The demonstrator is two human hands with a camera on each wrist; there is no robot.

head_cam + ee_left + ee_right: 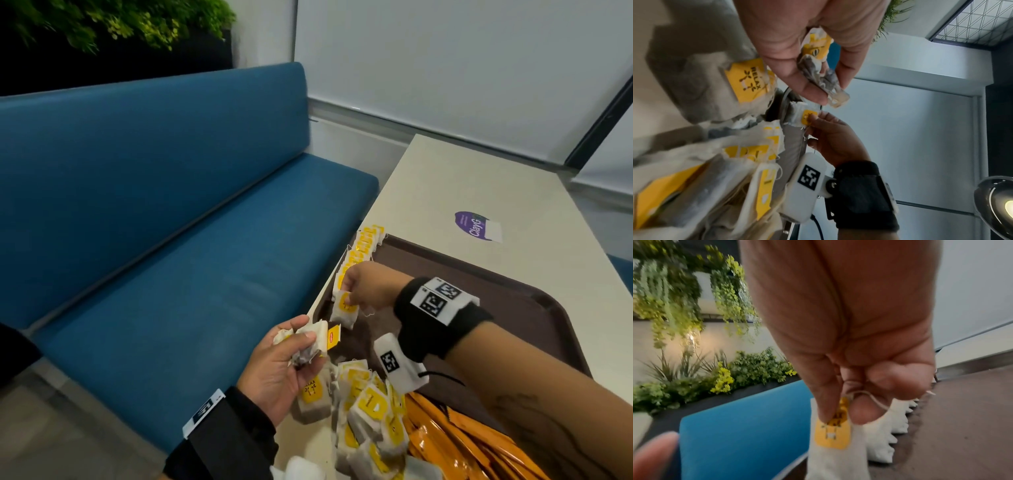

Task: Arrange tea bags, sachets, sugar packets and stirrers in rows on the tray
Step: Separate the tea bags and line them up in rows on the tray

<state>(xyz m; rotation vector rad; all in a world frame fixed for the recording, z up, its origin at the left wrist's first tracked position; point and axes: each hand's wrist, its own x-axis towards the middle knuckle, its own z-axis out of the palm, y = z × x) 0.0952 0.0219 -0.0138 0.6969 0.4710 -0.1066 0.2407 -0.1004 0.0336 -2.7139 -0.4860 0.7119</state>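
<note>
A brown tray (pixel 534 308) lies on the pale table. Along its left edge runs a row of tea bags (pixel 363 248) with yellow tags, also seen as white bags (pixel 898 417) in the right wrist view. My right hand (pixel 363 287) pinches one tea bag (pixel 344 308) (pixel 834 443) by its yellow tag, hanging at the near end of that row. My left hand (pixel 284 363) (pixel 797 53) grips a small bunch of tea bags (pixel 313 342) (pixel 824 76) just left of the tray. A loose heap of tea bags (pixel 366 418) (pixel 715 162) lies at the tray's near corner.
Orange sachets (pixel 455 442) are piled on the tray's near part, right of the heap. A purple and white sticker (pixel 478 226) sits on the table beyond the tray. A blue bench (pixel 164 212) runs along the left, below the table edge.
</note>
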